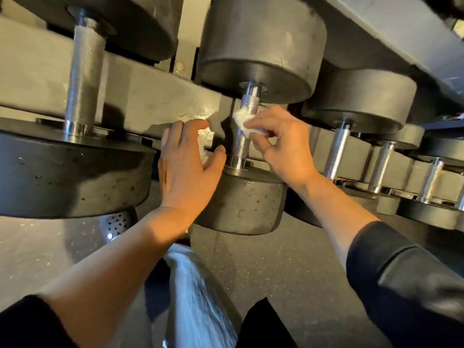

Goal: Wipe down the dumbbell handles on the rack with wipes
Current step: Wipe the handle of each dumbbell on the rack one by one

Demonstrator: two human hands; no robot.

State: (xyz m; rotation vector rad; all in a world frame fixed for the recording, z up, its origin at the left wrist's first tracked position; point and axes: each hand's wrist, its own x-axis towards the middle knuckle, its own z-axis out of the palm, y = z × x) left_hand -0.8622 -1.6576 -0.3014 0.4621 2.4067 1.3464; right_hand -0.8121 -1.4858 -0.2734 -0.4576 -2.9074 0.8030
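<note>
Crumpled white wipe [247, 124] against knurled steel handle [243, 136] — racked dumbbell.

A dark speckled rubber floor [288, 272] fills the lower part of the view. Low in the middle sits a rounded shiny thing wrapped in crinkled clear plastic [200, 297] — what it is cannot be told. A perforated metal piece [116, 223] shows behind it at left — partly hidden.

The wipe [247, 124] hides part of the knurled handle [242, 139]; the leftmost dumbbell [62, 167] is cropped.
</note>
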